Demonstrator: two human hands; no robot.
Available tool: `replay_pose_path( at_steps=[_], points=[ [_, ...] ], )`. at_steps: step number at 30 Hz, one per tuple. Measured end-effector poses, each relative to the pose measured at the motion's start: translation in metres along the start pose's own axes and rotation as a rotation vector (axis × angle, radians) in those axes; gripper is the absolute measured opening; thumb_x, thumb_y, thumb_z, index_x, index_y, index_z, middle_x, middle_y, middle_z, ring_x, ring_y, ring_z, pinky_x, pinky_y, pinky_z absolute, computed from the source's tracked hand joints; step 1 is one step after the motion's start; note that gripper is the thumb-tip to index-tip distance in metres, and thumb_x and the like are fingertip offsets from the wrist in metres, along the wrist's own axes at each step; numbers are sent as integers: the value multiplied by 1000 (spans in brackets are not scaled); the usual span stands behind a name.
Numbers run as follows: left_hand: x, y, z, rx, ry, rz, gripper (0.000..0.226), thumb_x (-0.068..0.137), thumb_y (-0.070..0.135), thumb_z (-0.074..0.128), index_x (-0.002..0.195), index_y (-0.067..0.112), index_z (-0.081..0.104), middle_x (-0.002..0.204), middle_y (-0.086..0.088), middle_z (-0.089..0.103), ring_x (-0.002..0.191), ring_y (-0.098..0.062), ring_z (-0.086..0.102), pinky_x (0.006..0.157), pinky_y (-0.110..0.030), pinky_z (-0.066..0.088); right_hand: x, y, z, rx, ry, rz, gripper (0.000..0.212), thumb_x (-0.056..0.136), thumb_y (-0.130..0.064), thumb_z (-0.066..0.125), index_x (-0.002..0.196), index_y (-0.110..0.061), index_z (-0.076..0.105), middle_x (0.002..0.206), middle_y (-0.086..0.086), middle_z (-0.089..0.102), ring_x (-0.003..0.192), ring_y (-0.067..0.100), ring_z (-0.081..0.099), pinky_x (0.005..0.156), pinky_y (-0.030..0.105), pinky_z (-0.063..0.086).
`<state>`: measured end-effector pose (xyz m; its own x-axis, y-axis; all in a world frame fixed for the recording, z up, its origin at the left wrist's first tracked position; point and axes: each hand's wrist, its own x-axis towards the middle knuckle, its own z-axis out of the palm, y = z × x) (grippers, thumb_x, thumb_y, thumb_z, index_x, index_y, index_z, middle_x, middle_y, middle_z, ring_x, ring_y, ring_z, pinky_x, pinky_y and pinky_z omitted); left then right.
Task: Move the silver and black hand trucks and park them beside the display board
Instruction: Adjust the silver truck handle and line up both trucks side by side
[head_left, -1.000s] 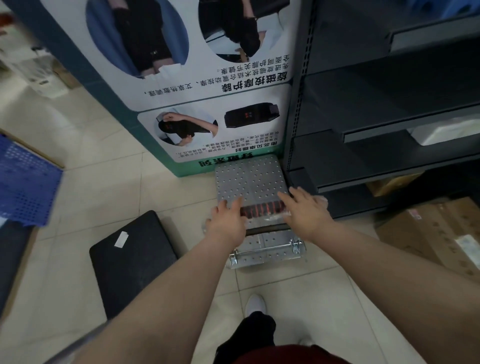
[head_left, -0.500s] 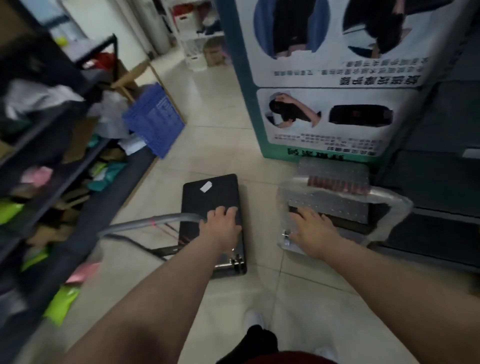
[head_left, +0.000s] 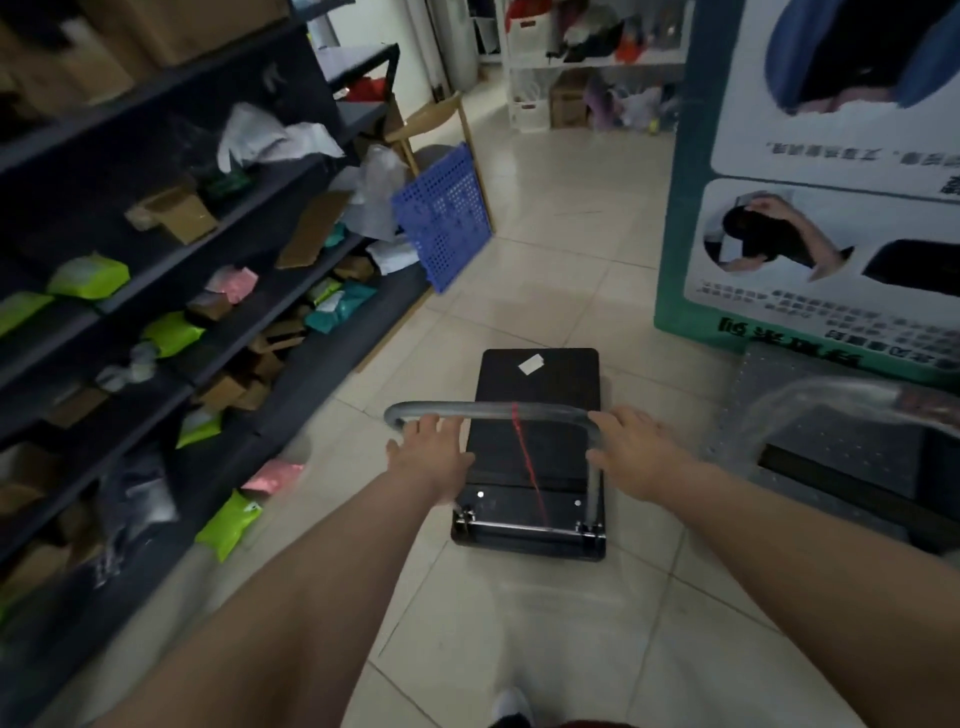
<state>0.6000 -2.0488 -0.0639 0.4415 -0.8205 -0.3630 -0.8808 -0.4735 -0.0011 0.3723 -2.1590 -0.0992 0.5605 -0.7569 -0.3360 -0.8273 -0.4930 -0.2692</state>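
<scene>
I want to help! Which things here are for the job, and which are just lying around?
For the job:
black cart
its handle, under both hands: left, right
silver cart
display board

Lying around:
blue crate
green packets
cardboard boxes

A stockroom or warehouse aisle: dark metal shelving (head_left: 171, 291) crammed with cardboard boxes and bagged parcels (head_left: 88, 277), a tiled floor (head_left: 561, 249), and white storage racks (head_left: 530, 78) behind.
</scene>
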Motion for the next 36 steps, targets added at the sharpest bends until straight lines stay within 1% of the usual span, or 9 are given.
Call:
replay_pose_path(
  at_steps=[5,10,12,15,17,19,25,30,36],
  points=[
    [37,-62,-7,-16,-43,1,56,95,42,42,145,29,21,150,-7,25,133,-31,26,106,-53,29,35,-53,10,46,6,19,62,95,-45,39,148,-24,16,157,7,19,144,26,16,115,45,22],
    [72,-70,-4,-52,-74,57,55,94,45,41,144,36,20,147,-5,27,131,-31,27,104,-50,29,62,-58,18,32,-32,36,58,96,-45,34,148,-28,15,155,6,24,142,27,22,113,44,26],
    [84,-67,-2,-52,-96,90,54,93,48,40,144,37,22,148,-6,27,131,-32,27,104,-48,28,75,-56,18,38,-55,33,55,96,-46,32,146,-28,21,148,6,34,135,28,32,109,43,32],
    [95,-59,1,-12,-122,127,51,93,49,38,141,37,27,145,-6,35,127,-34,31,104,-46,29,91,-52,18,52,-90,33,47,96,-48,31,139,-28,34,129,7,52,114,28,50,93,40,43],
    [103,-55,4,8,-134,148,48,94,48,36,140,37,29,143,-5,38,127,-33,32,106,-48,28,96,-49,20,38,-90,20,43,96,-48,30,132,-27,40,119,7,57,105,28,54,84,38,45],
    [112,-54,7,2,-146,155,43,95,47,35,137,39,32,141,-3,40,127,-31,32,107,-51,27,97,-46,21,43,-64,4,39,95,-49,32,126,-27,44,114,5,58,101,28,55,81,38,46],
    [118,-57,14,11,-173,234,28,98,45,30,124,40,37,129,-2,42,116,-26,36,95,-54,31,86,-50,28,95,43,85,37,93,-49,40,119,-27,52,107,4,58,101,25,53,85,38,44],
    [117,-61,11,30,-302,341,26,97,46,32,122,40,37,125,-1,45,114,-27,38,89,-56,36,64,-58,36,178,92,209,35,91,-45,47,120,-29,55,111,3,59,108,26,52,91,38,42],
    [113,-70,18,76,-223,466,25,97,49,32,118,37,40,120,-1,47,111,-26,40,89,-59,37,39,-76,55,218,120,341,34,92,-46,44,121,-30,53,114,2,57,111,26,50,90,39,39]
  ],
)
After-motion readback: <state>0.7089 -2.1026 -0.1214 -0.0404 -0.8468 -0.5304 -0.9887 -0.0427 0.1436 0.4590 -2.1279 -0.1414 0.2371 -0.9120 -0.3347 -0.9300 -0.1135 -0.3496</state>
